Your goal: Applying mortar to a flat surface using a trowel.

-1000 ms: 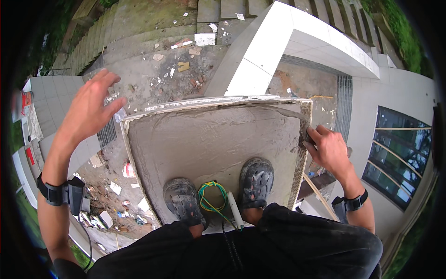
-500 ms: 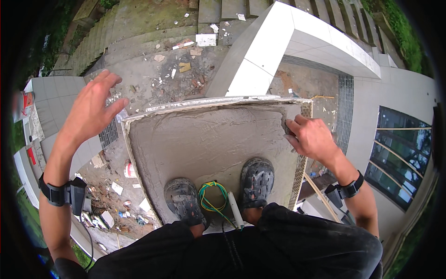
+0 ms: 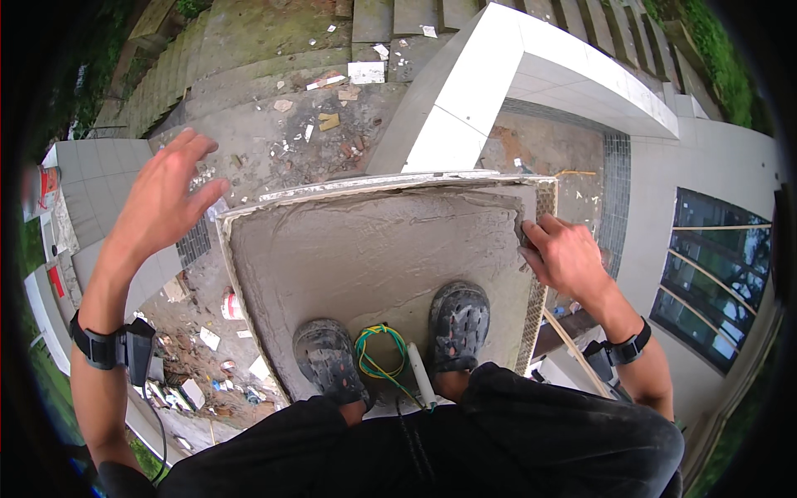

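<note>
Under my feet is a slab topped with wet grey mortar [image 3: 357,249], its surface streaked and ridged. At its right edge my right hand [image 3: 571,256] is closed, thumb and fingers bent together, close to the mortar. A small dark-grey edge shows by the fingertips, but the hand hides what it belongs to. A smoother strip of mortar [image 3: 516,199] lies just beyond that hand. My left hand [image 3: 162,195] hangs in the air beyond the slab's left edge, thumb and fingers apart, holding nothing.
Between my dark clogs [image 3: 461,324] lie a coil of yellow-green wire [image 3: 380,353] and a white tube [image 3: 421,375]. Perforated mesh edging [image 3: 536,324] runs along the slab's right side. Far below is rubble-strewn ground [image 3: 324,137]; a white wall frame [image 3: 465,108] rises beyond the slab.
My right hand has shifted a little to the right, outward over the slab's edge. My left hand has hardly moved.
</note>
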`<state>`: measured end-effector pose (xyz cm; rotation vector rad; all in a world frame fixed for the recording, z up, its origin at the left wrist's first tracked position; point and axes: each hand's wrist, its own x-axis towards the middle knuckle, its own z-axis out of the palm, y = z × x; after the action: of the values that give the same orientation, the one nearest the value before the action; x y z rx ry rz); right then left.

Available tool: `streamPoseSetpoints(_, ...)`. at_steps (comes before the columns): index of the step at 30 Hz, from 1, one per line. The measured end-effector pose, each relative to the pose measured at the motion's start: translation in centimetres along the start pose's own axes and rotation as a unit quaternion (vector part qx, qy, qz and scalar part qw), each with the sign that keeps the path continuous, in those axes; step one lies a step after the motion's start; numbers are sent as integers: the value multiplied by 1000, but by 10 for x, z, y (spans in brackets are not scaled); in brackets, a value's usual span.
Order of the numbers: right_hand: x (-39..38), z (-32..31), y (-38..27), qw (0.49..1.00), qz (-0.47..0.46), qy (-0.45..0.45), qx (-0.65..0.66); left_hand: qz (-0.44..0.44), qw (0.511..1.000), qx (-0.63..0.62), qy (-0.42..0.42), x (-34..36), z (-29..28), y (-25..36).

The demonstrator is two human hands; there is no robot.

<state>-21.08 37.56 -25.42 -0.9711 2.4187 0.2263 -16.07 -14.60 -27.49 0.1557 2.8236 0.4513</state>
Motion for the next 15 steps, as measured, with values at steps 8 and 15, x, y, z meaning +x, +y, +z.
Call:
streamPoseSetpoints(8,13,5,1,1000,-5,-7,-12,-6,1000,-1,1,1,1,2)
streamPoseSetpoints(15,21,9,-2,1000,-19,-15,-14,-6,1000,3,-7,-1,2,1)
